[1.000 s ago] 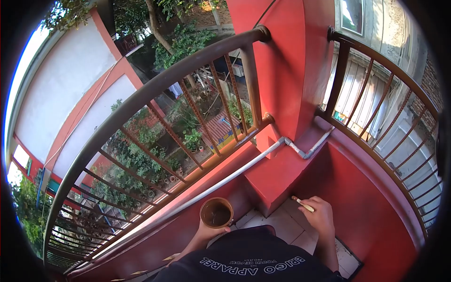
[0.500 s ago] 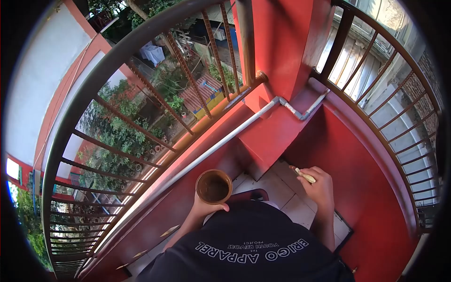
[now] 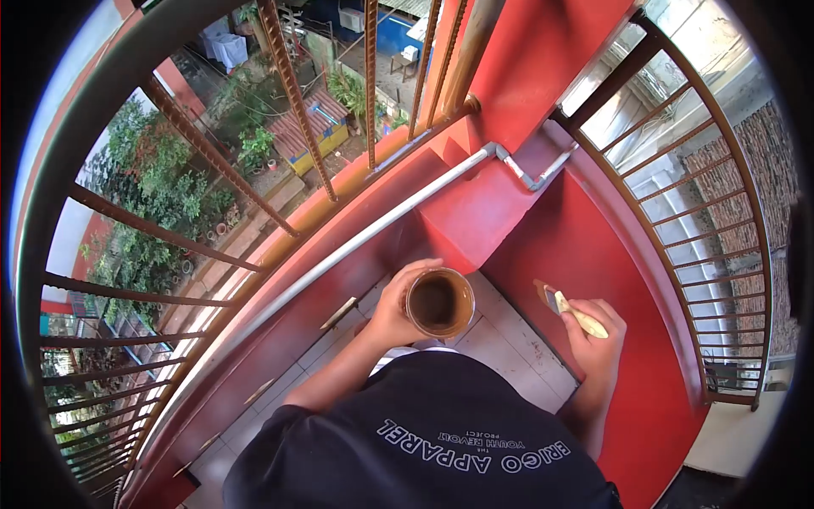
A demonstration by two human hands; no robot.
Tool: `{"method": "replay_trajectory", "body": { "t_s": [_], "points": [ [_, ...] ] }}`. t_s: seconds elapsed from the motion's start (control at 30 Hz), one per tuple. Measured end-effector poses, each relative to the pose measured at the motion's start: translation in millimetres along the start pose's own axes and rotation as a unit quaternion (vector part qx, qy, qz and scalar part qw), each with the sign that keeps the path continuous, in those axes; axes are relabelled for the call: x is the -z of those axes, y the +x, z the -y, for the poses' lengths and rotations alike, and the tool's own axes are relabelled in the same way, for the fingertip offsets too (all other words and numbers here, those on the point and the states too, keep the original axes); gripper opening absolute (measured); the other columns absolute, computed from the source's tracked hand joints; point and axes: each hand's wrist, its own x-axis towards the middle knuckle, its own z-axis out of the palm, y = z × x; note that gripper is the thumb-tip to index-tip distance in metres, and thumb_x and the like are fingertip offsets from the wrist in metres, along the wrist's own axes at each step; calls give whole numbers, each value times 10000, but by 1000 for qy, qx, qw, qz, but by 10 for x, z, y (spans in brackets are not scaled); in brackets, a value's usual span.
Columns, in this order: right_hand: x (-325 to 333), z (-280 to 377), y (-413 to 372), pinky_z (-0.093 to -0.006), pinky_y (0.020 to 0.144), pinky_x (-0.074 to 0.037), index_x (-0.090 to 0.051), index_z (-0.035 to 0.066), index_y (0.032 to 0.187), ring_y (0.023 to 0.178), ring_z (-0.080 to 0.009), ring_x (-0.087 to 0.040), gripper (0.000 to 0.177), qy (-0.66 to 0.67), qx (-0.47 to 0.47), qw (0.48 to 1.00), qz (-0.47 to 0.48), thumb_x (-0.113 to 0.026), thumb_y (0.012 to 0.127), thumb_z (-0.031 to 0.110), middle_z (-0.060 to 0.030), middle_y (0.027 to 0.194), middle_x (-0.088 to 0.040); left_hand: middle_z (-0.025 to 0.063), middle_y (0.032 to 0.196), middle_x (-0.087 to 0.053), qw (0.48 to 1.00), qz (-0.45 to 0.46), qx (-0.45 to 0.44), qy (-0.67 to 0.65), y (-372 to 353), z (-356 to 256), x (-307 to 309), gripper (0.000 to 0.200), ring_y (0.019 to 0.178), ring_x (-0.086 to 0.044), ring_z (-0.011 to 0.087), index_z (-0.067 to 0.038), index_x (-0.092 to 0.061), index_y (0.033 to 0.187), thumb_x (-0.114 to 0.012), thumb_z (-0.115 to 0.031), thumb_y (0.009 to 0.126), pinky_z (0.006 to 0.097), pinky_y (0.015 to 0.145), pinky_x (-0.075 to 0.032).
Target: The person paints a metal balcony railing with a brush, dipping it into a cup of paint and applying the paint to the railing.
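Note:
My left hand [image 3: 398, 307] is wrapped around the side of a round cup [image 3: 440, 303] with brown paint inside and brown smears on its rim. In my right hand [image 3: 597, 334] is a paintbrush [image 3: 583, 314] with a pale yellow handle. Its bristles are brown at the tip and point up and to the left. The brush is apart from the cup, to its right, over the edge of the red wall. Nearest to both hands is the tiled floor [image 3: 517, 348] below.
A curved railing [image 3: 212, 165] with brown bars runs along the left, and another railing [image 3: 721, 144] stands at the right. A grey-white pipe [image 3: 373, 216] follows the low red wall [image 3: 610, 254]. Plants [image 3: 161, 187] grow below.
The view has shifted and turned. My left hand and the cup have moved right and up in the picture. The brush now points more upward, still in my right hand.

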Motion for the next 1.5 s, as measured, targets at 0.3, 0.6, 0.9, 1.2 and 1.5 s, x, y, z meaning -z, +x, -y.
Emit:
{"method": "replay_trajectory", "body": {
  "t_s": [0.3,0.6,0.9,1.2,1.5],
  "points": [
    [198,613,348,-319,586,-535,-666,-18,848,619,-211,-666,105,146,133,974,-115,-707,751,-8,-118,739,-685,124,1290,-597,998,-11,35,51,31,45,-146,1119,1169,-614,219,-79,-365,1374,-1031,-267,495,381,994,-497],
    [-469,1003,633,-295,542,-479,-659,-16,795,585,-176,-633,90,171,117,978,18,-747,781,-28,-93,680,-655,133,1239,-656,982,-45,141,121,-125,-242,-107,1308,1137,-663,285,-53,-147,1540,-988,-291,567,378,1009,-498],
    [-886,1071,752,-282,540,-485,-672,-3,775,573,-172,-636,101,213,107,964,119,-771,797,3,-80,685,-664,106,1208,-672,969,-149,-20,195,-229,-71,-66,1349,1062,-671,336,-62,-53,1572,-943,-356,602,435,900,-543],
    [-1121,1107,825,-299,573,-520,-678,-7,799,603,-211,-673,103,184,142,956,178,-773,798,34,-90,713,-680,113,1157,-687,958,-184,-111,188,-124,-82,-68,1348,980,-694,339,-75,-38,1580,-942,-320,610,434,830,-560],
    [-870,1218,870,-294,528,-480,-681,-1,785,558,-202,-625,92,178,186,954,151,-772,774,-13,-91,685,-659,123,1191,-672,958,-170,-79,218,-145,-99,5,1335,990,-679,365,-93,-51,1586,-933,-344,617,457,827,-547]
  ]
}}
